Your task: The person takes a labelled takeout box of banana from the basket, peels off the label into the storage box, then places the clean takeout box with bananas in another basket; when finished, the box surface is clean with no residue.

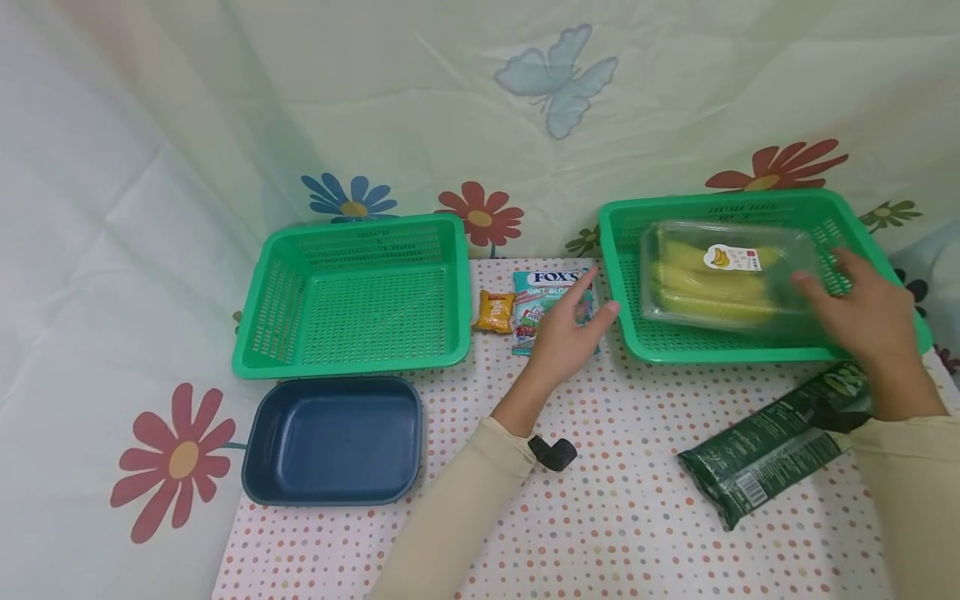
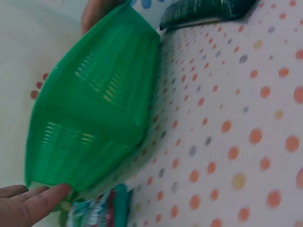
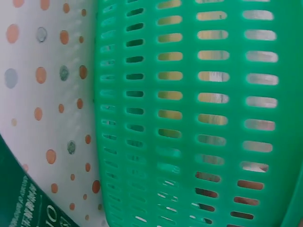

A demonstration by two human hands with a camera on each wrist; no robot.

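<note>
A clear plastic box of bananas [image 1: 712, 287] with a white label lies inside the right-hand green basket [image 1: 727, 357]. My right hand [image 1: 873, 317] is over that basket, its thumb at the box's right end and its other fingers apart from the thumb. In the right wrist view the basket wall [image 3: 189, 104] hides this hand. My left hand [image 1: 566, 337] has its index finger and thumb extended by the basket's left rim, above a Fox's candy bag [image 1: 528, 304]. The left wrist view shows its fingers [image 2: 42, 205] close to the basket's corner.
A small orange packet [image 1: 496, 312] lies left of the candy bag. Further left stand another green basket [image 1: 360, 367] and a dark blue tub [image 1: 345, 500]. The long dark green package [image 1: 772, 450] lies in front of the right basket, partly under my right wrist. A curtain hangs behind.
</note>
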